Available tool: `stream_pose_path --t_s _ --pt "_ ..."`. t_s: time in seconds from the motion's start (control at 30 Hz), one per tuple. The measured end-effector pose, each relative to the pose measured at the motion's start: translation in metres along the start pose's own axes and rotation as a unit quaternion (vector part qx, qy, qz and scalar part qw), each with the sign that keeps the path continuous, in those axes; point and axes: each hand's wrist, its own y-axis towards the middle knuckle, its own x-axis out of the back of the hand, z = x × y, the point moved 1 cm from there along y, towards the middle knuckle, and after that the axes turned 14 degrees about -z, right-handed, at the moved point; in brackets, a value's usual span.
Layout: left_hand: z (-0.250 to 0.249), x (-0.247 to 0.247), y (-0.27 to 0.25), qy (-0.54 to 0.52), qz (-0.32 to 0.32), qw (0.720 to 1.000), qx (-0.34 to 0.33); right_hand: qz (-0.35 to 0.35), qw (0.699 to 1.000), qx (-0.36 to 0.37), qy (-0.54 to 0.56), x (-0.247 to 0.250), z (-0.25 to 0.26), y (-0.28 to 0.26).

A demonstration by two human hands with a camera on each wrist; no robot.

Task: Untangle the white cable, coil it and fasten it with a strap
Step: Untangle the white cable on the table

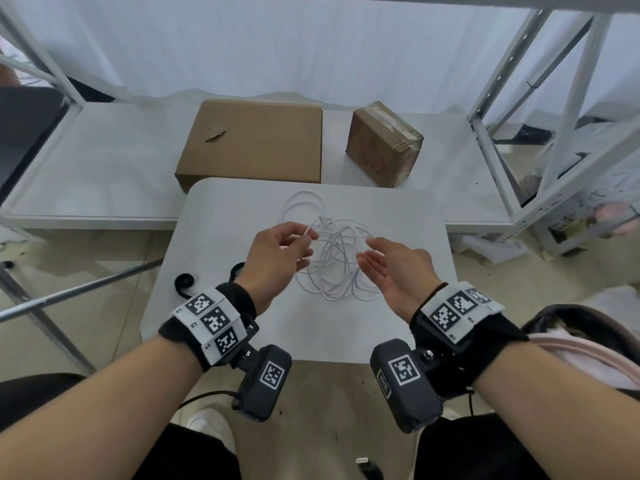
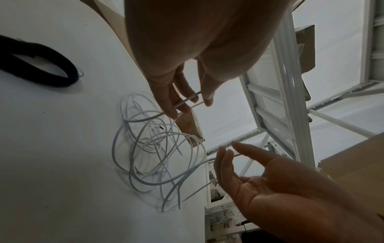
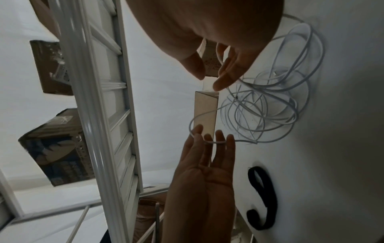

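Observation:
A tangled white cable (image 1: 334, 268) (image 2: 129, 171) (image 3: 295, 115) lies in loose loops on a small white table (image 1: 221, 237). My left hand (image 1: 306, 237) (image 2: 187, 102) (image 3: 209, 139) is raised just above the tangle's left side and pinches one strand between thumb and fingertips. My right hand (image 1: 370, 251) (image 2: 228, 156) (image 3: 209, 77) hovers at the tangle's right side, palm turned inward and fingers straight. A strand runs close by its fingers. A black strap (image 1: 183, 284) (image 2: 71, 74) (image 3: 270, 192) lies curled on the table to the left, partly hidden by my left wrist.
Beyond the table, a flat cardboard box (image 1: 252, 143) and a small taped box (image 1: 382, 143) sit on a low white platform (image 1: 104, 168). A white metal rack (image 1: 554, 116) stands at the right. A metal bar (image 1: 79, 292) slants at the left.

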Motion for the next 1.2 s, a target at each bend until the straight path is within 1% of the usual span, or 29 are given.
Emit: stream_pose_path --t_s 0.1,0.2,0.27,0.3,0.43,0.47,0.5,0.57,0.63,0.67,0.7,0.8,0.83,0.93,1.03,1.07,1.1,1.2 --pt "-0.003 -0.002 -0.005 0.017 0.031 0.998 -0.042 0.044 0.998 -0.012 -0.044 -0.002 -0.003 -0.004" --pt "-0.002 -0.006 -0.012 0.044 0.118 0.987 -0.097 0.085 0.993 -0.016 -0.082 -0.004 -0.005 -0.005" --pt "0.002 -0.009 -0.018 0.095 0.172 0.969 -0.147 0.096 0.991 -0.007 -0.091 -0.005 -0.004 -0.006" --pt "0.005 -0.011 -0.020 0.125 0.185 0.961 -0.165 0.098 0.990 -0.001 -0.099 -0.005 -0.004 -0.006" --pt "0.010 -0.014 -0.029 0.189 0.226 0.937 -0.186 0.088 0.987 0.029 -0.128 -0.002 -0.006 -0.004" --pt "0.009 -0.014 -0.030 0.197 0.226 0.936 -0.183 0.080 0.988 0.031 -0.126 -0.001 -0.007 -0.003" --pt "0.008 -0.014 -0.029 0.204 0.212 0.939 -0.180 0.072 0.989 0.032 -0.125 0.000 -0.007 -0.002" --pt "0.007 -0.014 -0.020 0.228 0.141 0.948 -0.174 0.055 0.990 0.033 -0.129 0.001 -0.006 0.000" --pt "0.008 -0.011 -0.008 0.267 0.058 0.949 -0.155 0.040 0.990 0.031 -0.132 0.003 -0.006 0.001" --pt "0.010 -0.010 -0.002 0.282 0.029 0.949 -0.136 0.035 0.990 0.029 -0.133 0.004 -0.006 0.002" --pt "0.013 -0.009 0.004 0.292 0.013 0.950 -0.110 0.031 0.990 0.027 -0.135 0.005 -0.006 0.002" --pt "0.025 -0.009 0.015 0.307 0.015 0.951 -0.019 0.011 0.989 0.022 -0.145 0.007 -0.006 0.006" --pt "0.028 -0.011 0.018 0.316 0.019 0.949 -0.003 0.006 0.989 0.022 -0.147 0.008 -0.005 0.008" --pt "0.036 -0.018 0.028 0.363 0.034 0.931 0.002 -0.003 0.989 0.026 -0.147 0.011 -0.003 0.012" --pt "0.045 -0.028 0.038 0.371 0.061 0.926 -0.015 -0.007 0.989 0.028 -0.145 0.014 0.000 0.015" --pt "0.049 -0.031 0.041 0.383 0.078 0.920 -0.020 -0.006 0.989 0.028 -0.144 0.014 0.000 0.016" --pt "0.053 -0.034 0.044 0.412 0.101 0.905 -0.025 -0.006 0.989 0.027 -0.142 0.015 0.001 0.017" --pt "0.067 -0.037 0.050 0.539 0.153 0.826 -0.059 0.000 0.990 0.024 -0.141 0.018 0.003 0.021"
